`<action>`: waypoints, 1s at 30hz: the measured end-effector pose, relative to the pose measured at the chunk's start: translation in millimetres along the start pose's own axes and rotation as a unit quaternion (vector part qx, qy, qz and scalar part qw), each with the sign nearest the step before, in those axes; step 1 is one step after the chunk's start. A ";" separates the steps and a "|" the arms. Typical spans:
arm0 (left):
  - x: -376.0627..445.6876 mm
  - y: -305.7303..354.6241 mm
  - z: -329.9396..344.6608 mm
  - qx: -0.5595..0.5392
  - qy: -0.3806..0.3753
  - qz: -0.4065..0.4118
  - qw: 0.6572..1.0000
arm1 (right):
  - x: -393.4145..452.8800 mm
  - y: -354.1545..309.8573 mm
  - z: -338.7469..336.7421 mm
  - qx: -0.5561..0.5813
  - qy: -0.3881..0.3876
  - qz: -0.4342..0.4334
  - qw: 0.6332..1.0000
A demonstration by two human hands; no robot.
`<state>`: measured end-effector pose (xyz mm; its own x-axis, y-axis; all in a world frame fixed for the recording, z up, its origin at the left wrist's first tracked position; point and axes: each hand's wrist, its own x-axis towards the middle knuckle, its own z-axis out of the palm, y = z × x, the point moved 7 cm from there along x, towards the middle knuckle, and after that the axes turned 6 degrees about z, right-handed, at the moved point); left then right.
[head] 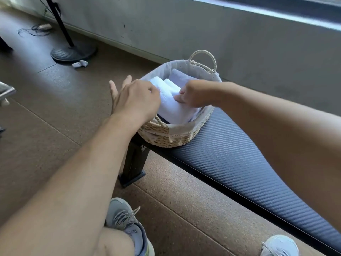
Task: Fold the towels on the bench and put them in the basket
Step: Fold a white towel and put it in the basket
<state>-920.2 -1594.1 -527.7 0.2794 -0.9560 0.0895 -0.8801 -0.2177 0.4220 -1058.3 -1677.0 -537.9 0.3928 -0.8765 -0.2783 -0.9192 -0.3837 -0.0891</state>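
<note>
A round woven basket [166,139] with a pale cloth lining stands on the near end of the dark padded bench [230,163]. A folded white towel [169,108] lies across the basket's top, over other folded towels [180,75] inside. My left hand [136,100] is at the towel's left edge. Its thumb-side fingers curl onto the cloth and its outer fingers stick out straight. My right hand [195,95] grips the towel's right edge with curled fingers. The basket's near handle [160,122] sits just under my left wrist.
A wall and window ledge run behind the bench. A black stand with a round base [72,52] is on the brown floor at back left, with a crumpled white cloth [80,63] beside it. My grey shoes [127,224] are on the floor in front of the bench.
</note>
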 end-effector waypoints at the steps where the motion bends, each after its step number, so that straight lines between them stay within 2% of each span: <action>1: 0.4 0.9 2.3 0.011 -0.014 0.009 1.000 | -0.2 -0.1 -8.4 -0.004 0.014 -0.017 1.000; 4: -1.3 4.8 4.3 0.052 -0.060 0.021 0.997 | -5.1 -7.3 -32.1 0.043 0.088 -0.101 0.990; 7: -1.3 6.4 4.9 0.073 -0.100 0.001 0.992 | -5.0 -17.4 -21.7 0.017 0.031 -0.159 0.987; 12: 2.9 8.7 8.9 0.125 -0.161 -0.038 0.978 | -12.1 -29.5 -15.3 -0.049 -0.042 -0.177 0.982; 16: 5.2 6.1 10.5 0.175 -0.156 -0.060 0.970 | -5.5 -36.9 -10.2 -0.068 -0.056 -0.179 0.980; 21: 2.2 9.6 13.3 0.210 -0.202 -0.048 0.955 | 5.7 -25.9 1.3 -0.033 -0.055 -0.182 0.981; 25: 2.9 12.1 15.2 0.189 -0.168 -0.022 0.967 | 12.4 1.7 14.8 -0.048 -0.107 -0.134 0.984; 30: 0.1 16.7 11.4 0.171 -0.145 0.000 0.975 | 3.9 23.0 -9.2 -0.067 -0.089 -0.124 0.986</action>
<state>-939.3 -1600.1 -530.9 0.2036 -0.9603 -0.1908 -0.9702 -0.2240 0.0925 -1077.6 -1691.9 -532.2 0.5820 -0.6906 -0.4294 -0.7791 -0.6248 -0.0510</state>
